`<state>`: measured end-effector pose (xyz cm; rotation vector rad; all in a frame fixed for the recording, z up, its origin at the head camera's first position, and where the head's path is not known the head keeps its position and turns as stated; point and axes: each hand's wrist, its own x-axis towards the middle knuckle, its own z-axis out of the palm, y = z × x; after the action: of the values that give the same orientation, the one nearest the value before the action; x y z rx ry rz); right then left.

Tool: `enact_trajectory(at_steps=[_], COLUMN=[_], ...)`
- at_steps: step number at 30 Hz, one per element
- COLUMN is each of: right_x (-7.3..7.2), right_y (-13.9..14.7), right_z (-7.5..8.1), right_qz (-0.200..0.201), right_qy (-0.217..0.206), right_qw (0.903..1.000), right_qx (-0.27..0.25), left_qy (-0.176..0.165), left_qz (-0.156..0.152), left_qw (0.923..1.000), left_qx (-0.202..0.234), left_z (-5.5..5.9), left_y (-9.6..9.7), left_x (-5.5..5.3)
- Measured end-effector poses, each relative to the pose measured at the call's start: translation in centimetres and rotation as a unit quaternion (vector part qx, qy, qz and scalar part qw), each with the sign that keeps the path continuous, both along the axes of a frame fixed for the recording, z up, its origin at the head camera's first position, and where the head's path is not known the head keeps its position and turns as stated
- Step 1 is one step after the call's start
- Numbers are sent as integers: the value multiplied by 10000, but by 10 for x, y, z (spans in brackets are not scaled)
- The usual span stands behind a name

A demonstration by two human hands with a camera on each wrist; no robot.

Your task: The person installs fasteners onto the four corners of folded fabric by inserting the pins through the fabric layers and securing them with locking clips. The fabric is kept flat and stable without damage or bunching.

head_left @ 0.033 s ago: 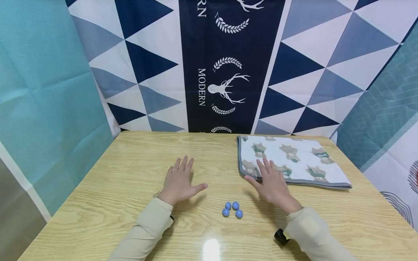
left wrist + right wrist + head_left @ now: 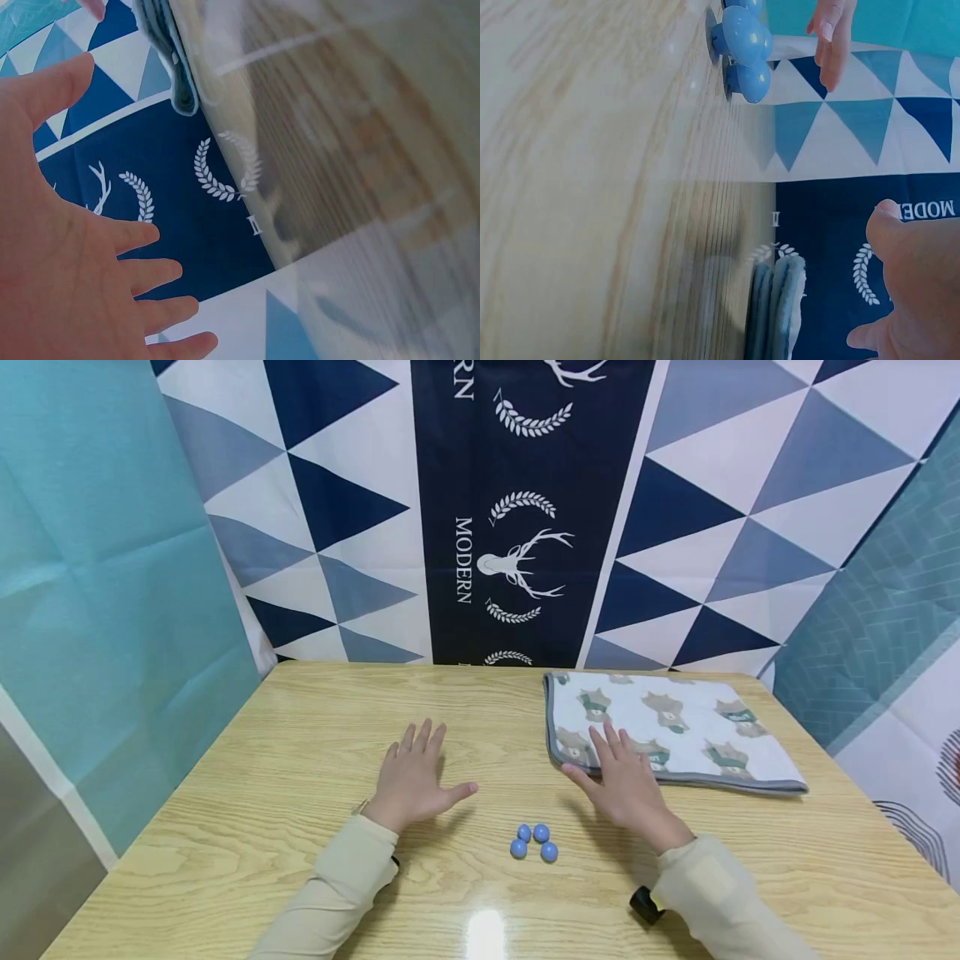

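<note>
My left hand (image 2: pixel 412 783) is held over the table left of centre, fingers spread and thumb out to the right, with nothing in it. On the right, my empty right hand (image 2: pixel 626 785) has its fingers spread too, and its fingertips overlap the near edge of a folded blanket (image 2: pixel 667 727) in the head view. That blanket is white with a bear print and grey edging. Between the hands, nearer the front, several small blue knob-like pieces (image 2: pixel 549 852) stand close together. In the right wrist view the blue pieces (image 2: pixel 744 36) show round heads on short stems.
A wood-grain table (image 2: pixel 225 827) lies beneath everything. Behind it hangs a patterned curtain (image 2: pixel 352 527) with triangles and a dark deer-head band. Teal cloth (image 2: pixel 112 568) hangs on the left. A small black object (image 2: pixel 646 905) is at the right wrist.
</note>
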<state>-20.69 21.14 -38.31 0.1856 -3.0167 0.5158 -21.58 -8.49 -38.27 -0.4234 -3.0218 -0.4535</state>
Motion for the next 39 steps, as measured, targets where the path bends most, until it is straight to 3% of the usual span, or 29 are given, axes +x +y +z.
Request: enact_trajectory(at_steps=[15,28,39], right_x=[-1,-3,-4], right_y=[4,7,10], right_z=[-2,2,-1], right_qz=[19,38,46], right_qy=[-27,76,198], right_qw=[10000,10000,9995], right_qx=[-52,50,227], left_qy=[-61,-130,14], left_qz=[-62,-85,-139], left_qw=[9999,9999,9999], left_qx=[149,38,79], left_z=[-7,3,2], left_y=[3,7,12], left_x=[-5,-7,-9])
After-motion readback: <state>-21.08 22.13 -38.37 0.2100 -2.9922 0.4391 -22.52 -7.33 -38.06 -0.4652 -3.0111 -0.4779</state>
